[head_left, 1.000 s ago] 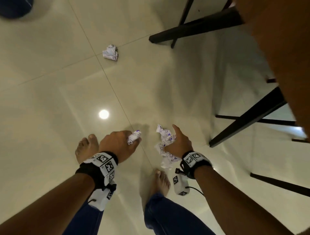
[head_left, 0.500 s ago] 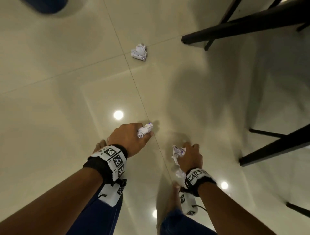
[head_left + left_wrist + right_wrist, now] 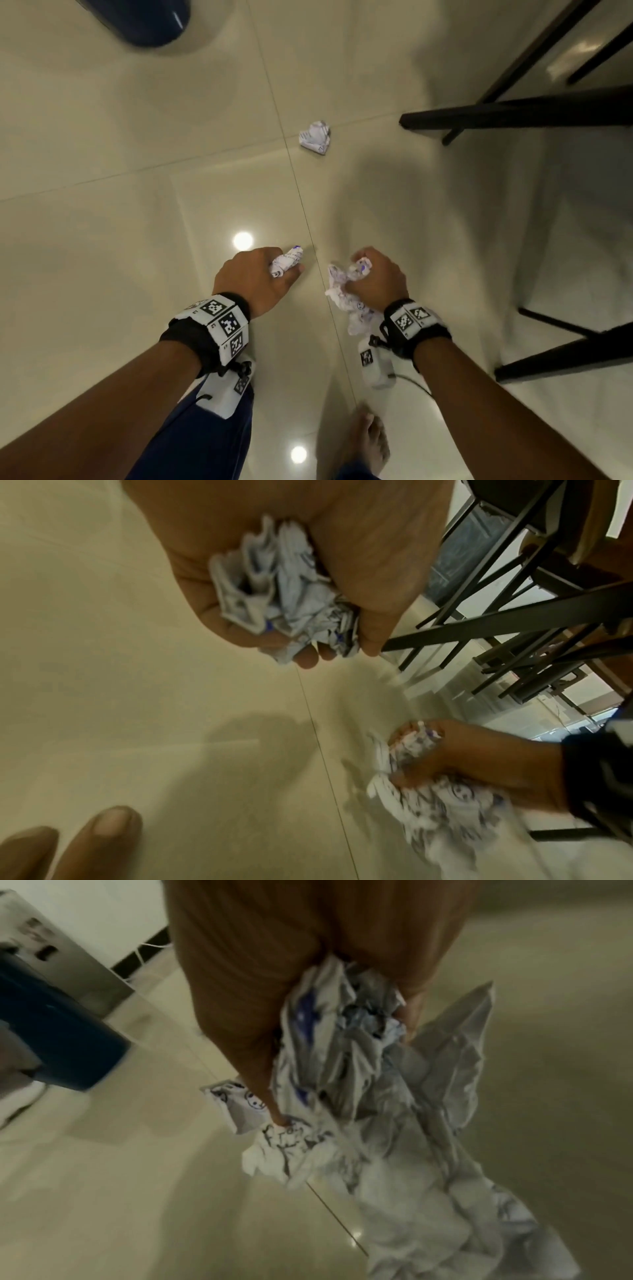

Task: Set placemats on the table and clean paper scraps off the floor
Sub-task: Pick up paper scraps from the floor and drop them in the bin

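Observation:
My left hand (image 3: pixel 274 270) grips a small crumpled paper ball (image 3: pixel 287 261), white with blue print; in the left wrist view the ball (image 3: pixel 284 593) sits in my curled fingers. My right hand (image 3: pixel 368 277) holds a bigger bunch of crumpled paper scraps (image 3: pixel 346 301), which hangs down below the fist, as the right wrist view shows (image 3: pixel 394 1123). Another crumpled paper scrap (image 3: pixel 315 137) lies on the pale tiled floor ahead of both hands, near a tile joint.
A dark blue bin (image 3: pixel 144 20) stands at the top left; it also shows in the right wrist view (image 3: pixel 65 1045). Black chair and table legs (image 3: pixel 513 113) cross the right side. My bare foot (image 3: pixel 368 442) is on the floor below.
I have moved forward: the scrap on the floor and the blue bin are closer. My right hand closed its thumb round its paper bunch. Both hands keep their papers.

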`<move>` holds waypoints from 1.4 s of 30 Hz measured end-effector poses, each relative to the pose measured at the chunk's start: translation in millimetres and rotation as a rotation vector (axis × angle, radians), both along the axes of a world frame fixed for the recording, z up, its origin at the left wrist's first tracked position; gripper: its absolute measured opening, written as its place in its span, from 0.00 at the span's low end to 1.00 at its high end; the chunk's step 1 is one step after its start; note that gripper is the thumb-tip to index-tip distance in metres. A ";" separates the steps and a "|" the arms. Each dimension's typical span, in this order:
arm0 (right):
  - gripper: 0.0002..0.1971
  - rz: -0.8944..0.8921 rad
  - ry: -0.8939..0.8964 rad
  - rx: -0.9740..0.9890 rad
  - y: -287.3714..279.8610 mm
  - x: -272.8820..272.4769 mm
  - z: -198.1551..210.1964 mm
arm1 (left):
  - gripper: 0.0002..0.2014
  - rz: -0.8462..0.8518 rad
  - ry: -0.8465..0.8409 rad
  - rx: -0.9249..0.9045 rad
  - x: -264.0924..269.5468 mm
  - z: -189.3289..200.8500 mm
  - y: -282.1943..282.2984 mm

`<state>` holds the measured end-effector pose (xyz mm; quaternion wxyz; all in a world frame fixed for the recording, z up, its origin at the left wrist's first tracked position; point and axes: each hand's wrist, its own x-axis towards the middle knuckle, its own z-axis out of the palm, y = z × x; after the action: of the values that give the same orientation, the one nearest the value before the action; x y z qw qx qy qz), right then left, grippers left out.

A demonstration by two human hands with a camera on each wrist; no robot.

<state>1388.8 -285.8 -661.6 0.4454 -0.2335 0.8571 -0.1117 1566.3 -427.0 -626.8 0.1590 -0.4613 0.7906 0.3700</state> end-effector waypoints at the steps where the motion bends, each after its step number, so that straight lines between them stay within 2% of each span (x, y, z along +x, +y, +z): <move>1: 0.28 0.004 0.009 -0.048 -23.9 -7.3 3.9 | 0.22 0.009 0.006 -0.004 1.4 -0.4 -8.2; 3: 0.39 0.014 0.046 -0.131 -75.8 -22.8 6.6 | 0.22 0.032 0.014 -0.018 4.1 -3.9 -29.4; 5: 0.47 0.040 0.091 -0.157 -124.9 -35.2 2.1 | 0.21 0.051 0.020 -0.034 10.3 -8.9 -51.0; 8: 0.52 0.100 0.141 -0.167 -190.2 -52.0 -7.8 | 0.19 0.067 0.017 -0.052 21.8 -16.7 -80.3; 11: 0.54 0.112 0.145 -0.068 -225.7 -64.7 -28.6 | 0.20 0.102 -0.006 -0.049 34.5 -25.6 -106.9; 13: 0.46 0.155 0.178 0.026 -234.2 -62.8 -43.6 | 0.20 0.142 0.001 -0.047 44.3 -30.2 -123.5; 16: 0.24 0.220 0.234 0.076 -226.4 -48.5 -48.8 | 0.19 0.189 0.013 -0.037 56.4 -27.1 -138.9; 17: 0.20 0.240 0.227 0.089 -221.4 -42.7 -46.1 | 0.19 0.203 0.016 -0.027 60.4 -24.3 -142.4; 22: 0.17 0.242 0.107 0.101 -197.6 -5.3 2.9 | 0.21 0.251 0.026 0.026 76.4 12.1 -160.6; 26: 0.19 0.169 0.052 -0.026 -202.6 20.0 75.8 | 0.19 0.267 0.028 0.021 72.0 66.9 -190.4; 29: 0.19 0.132 0.033 -0.163 -229.5 27.5 133.8 | 0.19 0.298 0.045 0.015 63.7 111.2 -218.3; 33: 0.19 0.117 0.021 -0.344 -298.6 17.5 201.6 | 0.19 0.333 0.056 -0.007 49.8 161.8 -264.3; 35: 0.22 0.092 -0.027 -0.412 -340.0 10.2 222.2 | 0.19 0.367 0.055 -0.008 44.7 181.4 -284.1; 37: 0.24 0.058 -0.064 -0.485 -384.8 5.2 230.2 | 0.19 0.385 0.052 -0.009 40.8 191.1 -302.7; 42: 0.27 0.048 -0.094 -0.597 -496.3 -6.4 219.8 | 0.19 0.466 -0.028 -0.011 32.9 201.0 -345.6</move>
<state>1382.5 -782.1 -441.8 0.3991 -0.3689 0.7590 -0.3586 1599.2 -772.6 -425.8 0.0780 -0.6373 0.6624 0.3861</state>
